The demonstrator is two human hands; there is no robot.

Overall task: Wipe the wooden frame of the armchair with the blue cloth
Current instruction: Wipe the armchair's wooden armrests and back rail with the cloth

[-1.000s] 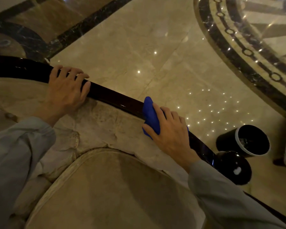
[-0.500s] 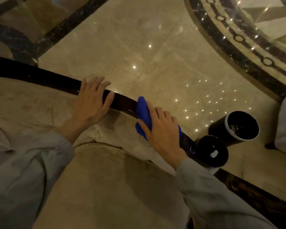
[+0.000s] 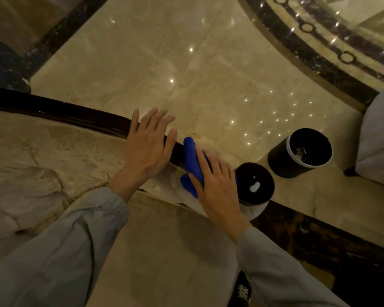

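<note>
Cloth pressed on the dark rail, close to its right end

The wooden frame (image 3: pixel 60 111) curves in from the left above pale upholstery (image 3: pixel 53 151); the left hand (image 3: pixel 146 147) lies flat across it, fingers spread, holding nothing. Just right, the right hand (image 3: pixel 215 185) presses the bunched blue cloth (image 3: pixel 192 160) onto the rail. Beside it sits the round dark arm end (image 3: pixel 255 182), and further right a black bin (image 3: pixel 299 154) stands on the floor. A hurried stroke could slip off the glossy wood, or drag cloth onto the fabric.
</note>
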